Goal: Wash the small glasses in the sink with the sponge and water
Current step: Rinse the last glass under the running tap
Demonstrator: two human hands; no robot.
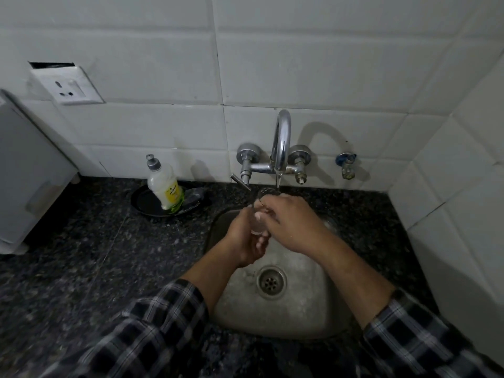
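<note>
A small clear glass [257, 218] is held over the steel sink [308, 306], its mouth just under the chrome tap [281, 143], from which a thin stream of water runs. My left hand [245, 241] grips the glass from below and the left. My right hand [291, 223] lies over the glass from the right, fingers curled at its rim. No sponge shows in either hand. A dark scrubbing pad [195, 196] lies on the black dish [144, 203] left of the sink.
A dish-soap bottle [165, 186] leans in the black dish. Dark speckled granite counter [81, 268] surrounds the sink. A white appliance [30, 173] stands at far left below a wall socket [68, 85]. A small valve [346, 163] sits on the tiled wall at right.
</note>
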